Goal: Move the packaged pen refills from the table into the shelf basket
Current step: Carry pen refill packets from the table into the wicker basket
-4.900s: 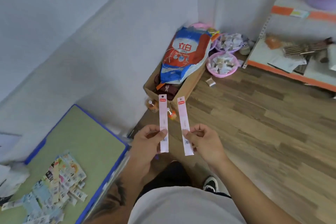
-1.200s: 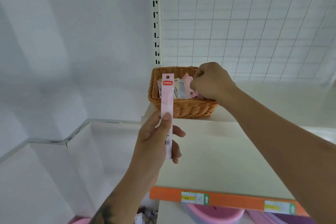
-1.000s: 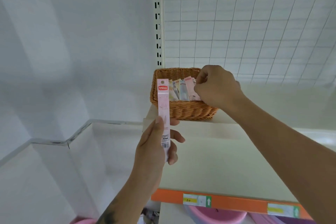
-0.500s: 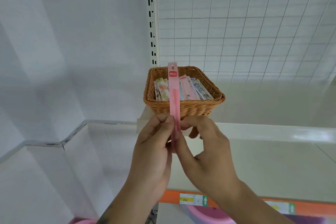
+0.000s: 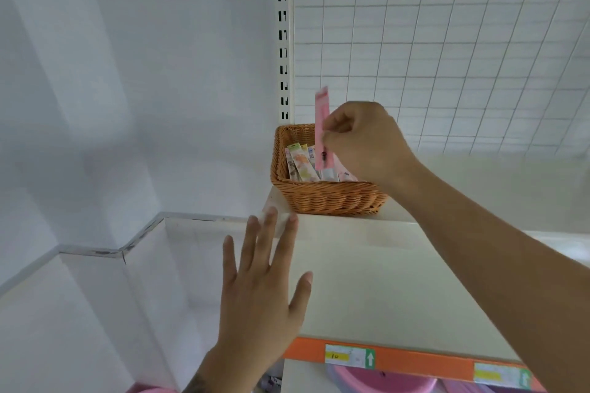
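At about 7 o'clock, the left hand [image 5: 258, 293] is up in front of the white shelf [image 5: 376, 281] with its fingers [image 5: 268, 239] spread wide and straight, and it holds nothing. Going right, the wicker basket [image 5: 322, 198] sits on the shelf near the middle, a bit toward 1 o'clock, with other packs [image 5: 300, 164] already leaning inside it. Just above the basket, the right hand [image 5: 367, 140] pinches the pink refill pack [image 5: 321, 131] between its curled fingers [image 5: 335, 129]. The pack stands almost straight up, and its bottom end dips into the basket among the other packs. The pack is long and thin, so if the fingers let go too soon it may tip over the rim and fall off the shelf. It may also catch on the packs inside and bend. The basket sits close to the shelf's left edge, so a hard push may slide it off.
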The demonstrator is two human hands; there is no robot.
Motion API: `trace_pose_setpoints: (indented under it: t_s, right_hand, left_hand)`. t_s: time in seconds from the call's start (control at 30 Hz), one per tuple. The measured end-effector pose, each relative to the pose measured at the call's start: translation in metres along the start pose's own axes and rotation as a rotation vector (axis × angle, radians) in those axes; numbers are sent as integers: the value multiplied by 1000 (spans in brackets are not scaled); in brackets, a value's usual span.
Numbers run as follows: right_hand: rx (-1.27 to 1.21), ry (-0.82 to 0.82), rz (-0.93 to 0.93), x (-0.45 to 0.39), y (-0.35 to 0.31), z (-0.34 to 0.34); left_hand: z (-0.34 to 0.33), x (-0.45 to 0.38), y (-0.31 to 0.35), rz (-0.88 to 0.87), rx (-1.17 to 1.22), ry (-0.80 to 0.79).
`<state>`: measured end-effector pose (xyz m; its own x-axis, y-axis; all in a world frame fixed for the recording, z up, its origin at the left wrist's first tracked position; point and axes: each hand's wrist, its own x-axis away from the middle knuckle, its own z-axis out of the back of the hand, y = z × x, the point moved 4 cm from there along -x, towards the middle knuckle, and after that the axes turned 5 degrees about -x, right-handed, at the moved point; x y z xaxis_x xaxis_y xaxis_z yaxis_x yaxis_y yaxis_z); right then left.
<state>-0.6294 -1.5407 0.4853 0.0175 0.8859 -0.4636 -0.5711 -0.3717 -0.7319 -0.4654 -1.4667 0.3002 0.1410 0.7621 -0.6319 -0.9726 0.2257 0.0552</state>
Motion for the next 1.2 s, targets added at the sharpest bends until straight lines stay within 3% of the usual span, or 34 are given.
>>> trace_pose_setpoints:
  t_s: [0.13,0.33,0.5,0.7,0.83,0.97,1.2]
  right_hand:
    - [323,-235,-134,-22,27,-31]
    - [501,-219,-126,-16,27,-33]
    - [459,-102,66,13,14,-23]
    - [493,69,404,68,10,-33]
    - [421,8,643,101,6,-55]
    - [182,-50,921,141,-5,-91]
    - [-98,-391,829,237,-30,-152]
  left_hand:
    - [-11,3,-2,-10,-50,-12]
    - [-16,4,-2,10,-69,-24]
    - [0,3,-3,33,-42,-104]
    - [55,8,-16,263,33,-60]
    - [80,45,-34,435,-106,-51]
    - [113,111,-45,630,-268,-71]
    - [181,257,-42,999,-428,-115]
